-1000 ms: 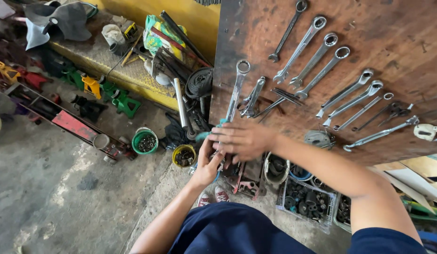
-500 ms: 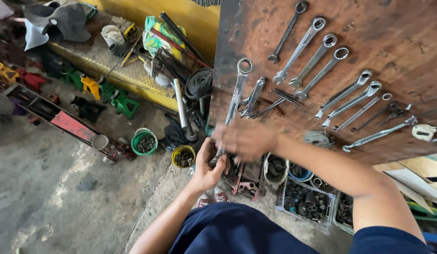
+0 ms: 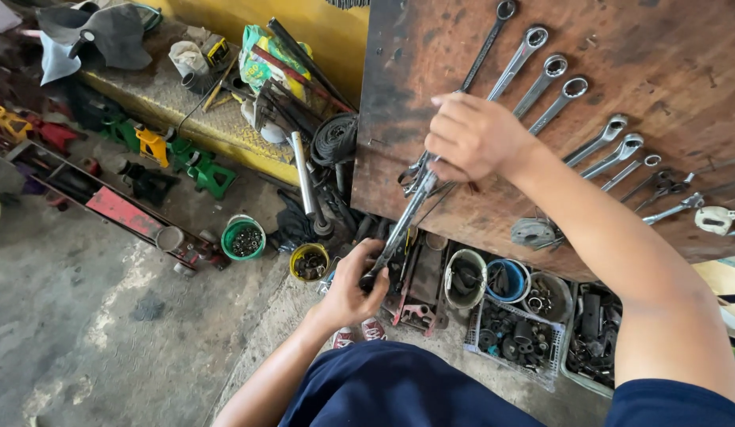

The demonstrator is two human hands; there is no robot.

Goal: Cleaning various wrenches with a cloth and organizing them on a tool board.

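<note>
So the left hand (image 3: 353, 291) is curled around the lower end of a long combination wrench (image 3: 399, 233), fingers wrapped shut on the shaft. The right hand (image 3: 474, 136) is up at the other end, fingers bent and closed over the top of that same wrench where it meets the rusty brown wall board (image 3: 684, 71), so you can't really see the wrench head under it. The wrench runs at a slant between the two hands, lower end down over the bins, upper end against the board.

Right next to the right hand, a row of shiny ring wrenches (image 3: 541, 79) hangs on the board, fanning out toward the upper right, with a few smaller ones (image 3: 613, 142) further along.

Containers now. Just left of the left hand there's a small yellow tub (image 3: 310, 262) with dark little metal bits in it, and next to that a green bucket (image 3: 244, 237) holding what look like dark nuts or bolts, can't tell exactly. Below the board, to the right of the left hand: a whitish bucket (image 3: 465, 277) with dark parts, a blue-rimmed tub (image 3: 508, 281) with more dark bits, and a wire basket (image 3: 514, 336) stuffed with black sockets or similar round pieces. Beside that is another tray (image 3: 589, 328) of dark metal parts.

Further out on the left, green and orange jack stands (image 3: 181, 154) sit on the concrete floor (image 3: 75, 316), and a pile of rods, coiled cable and rags leans on a yellow ledge (image 3: 170, 103).
</note>
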